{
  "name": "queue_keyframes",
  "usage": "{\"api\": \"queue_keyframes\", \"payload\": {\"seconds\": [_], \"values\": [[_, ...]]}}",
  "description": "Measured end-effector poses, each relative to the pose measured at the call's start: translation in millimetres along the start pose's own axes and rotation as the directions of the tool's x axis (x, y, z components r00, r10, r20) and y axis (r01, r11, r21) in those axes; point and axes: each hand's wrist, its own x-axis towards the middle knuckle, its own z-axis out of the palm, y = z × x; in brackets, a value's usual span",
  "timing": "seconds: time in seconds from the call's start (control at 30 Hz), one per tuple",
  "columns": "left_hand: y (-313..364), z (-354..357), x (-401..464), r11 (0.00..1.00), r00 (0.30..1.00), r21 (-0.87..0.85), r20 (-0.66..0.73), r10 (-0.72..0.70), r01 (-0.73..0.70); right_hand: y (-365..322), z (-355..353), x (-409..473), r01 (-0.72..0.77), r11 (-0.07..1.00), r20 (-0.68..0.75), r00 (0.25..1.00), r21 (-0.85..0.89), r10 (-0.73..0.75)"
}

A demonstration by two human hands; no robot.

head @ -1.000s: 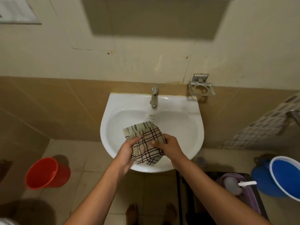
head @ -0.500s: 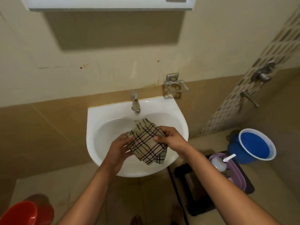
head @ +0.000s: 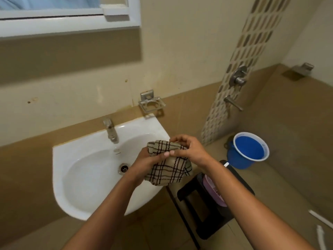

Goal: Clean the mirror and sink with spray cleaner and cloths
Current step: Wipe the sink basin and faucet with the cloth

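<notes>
Both hands hold a beige cloth (head: 167, 164) with dark check lines over the right edge of the white sink (head: 86, 179). The left hand (head: 144, 160) grips the cloth's left side from below, fingers curled under the fabric and thumb lying across the top. The right hand (head: 189, 150) pinches the cloth's upper fold, fingertips bent onto it, touching the left thumb. The cloth is bunched and folded, its lower part hanging just above the sink's rim. A metal tap (head: 110, 131) stands at the back of the sink, and the drain (head: 124, 167) shows in the bowl just left of the left hand. On the wall behind, a metal soap holder (head: 151, 103) sits just above the sink's right corner, and the white frame of the mirror (head: 70, 22) runs along the top left. To the right, a blue bucket (head: 249, 152) stands on the floor near a black stool (head: 212, 213) that carries a purple tub (head: 213, 191), partly hidden by the right forearm.
</notes>
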Motion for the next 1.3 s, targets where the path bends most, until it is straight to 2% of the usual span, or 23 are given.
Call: {"api": "queue_keyframes", "payload": {"seconds": [0.07, 0.13, 0.23, 0.33, 0.4, 0.53, 0.67, 0.83, 1.0, 1.1, 1.17, 1.23, 1.3], "values": [[-1, 26, 9, 0.993, 0.997, -0.121, -0.068, -0.027, 0.019, 12, -17, -10, -0.034, 0.966, -0.117, 0.991, 0.257, 0.066], [2, 53, 19, 0.972, 0.992, -0.23, -0.102, -0.069, 0.044, 27, -35, -22, -0.055, 0.922, -0.15, 0.981, 0.383, 0.121], [5, 90, 35, 0.956, 0.983, -0.287, -0.154, -0.102, 0.054, 40, -56, -38, -0.044, 0.936, -0.107, 0.99, 0.349, 0.087], [4, 130, 52, 0.977, 0.963, -0.208, -0.254, -0.09, 0.036, 55, -79, -41, -0.014, 0.959, -0.132, 0.99, 0.284, 0.053], [4, 153, 60, 0.986, 0.962, -0.166, -0.262, -0.077, 0.034, 65, -93, -42, -0.006, 0.967, -0.182, 0.982, 0.254, 0.054], [4, 179, 72, 0.977, 0.989, -0.163, -0.035, -0.146, 0.138, 82, -132, -52, -0.035, 0.95, -0.28, 0.952, 0.31, 0.126], [-1, 183, 82, 0.925, 0.955, -0.252, 0.159, -0.252, 0.286, 97, -163, -65, -0.036, 0.904, -0.292, 0.94, 0.425, 0.175], [-8, 192, 104, 0.912, 0.952, -0.289, 0.176, -0.249, 0.292, 106, -186, -70, 0.005, 0.876, -0.247, 0.96, 0.482, 0.131], [-12, 196, 126, 0.9, 0.938, -0.311, 0.26, -0.229, 0.306, 114, -194, -64, 0.056, 0.892, -0.383, 0.914, 0.448, 0.135], [-13, 186, 143, 0.848, 0.845, -0.346, 0.498, -0.197, 0.402, 114, -198, -62, 0.109, 0.914, -0.417, 0.906, 0.391, 0.07], [-14, 180, 160, 0.826, 0.775, -0.308, 0.592, -0.221, 0.471, 113, -200, -60, 0.114, 0.92, -0.428, 0.902, 0.374, 0.063], [-16, 181, 178, 0.869, 0.744, -0.163, 0.604, -0.286, 0.467, 110, -198, -57, 0.098, 0.94, -0.44, 0.896, 0.325, 0.059], [-14, 188, 191, 0.921, 0.689, 0.063, 0.643, -0.333, 0.385, 109, -198, -49, 0.081, 0.96, -0.435, 0.899, 0.267, 0.045]]}}
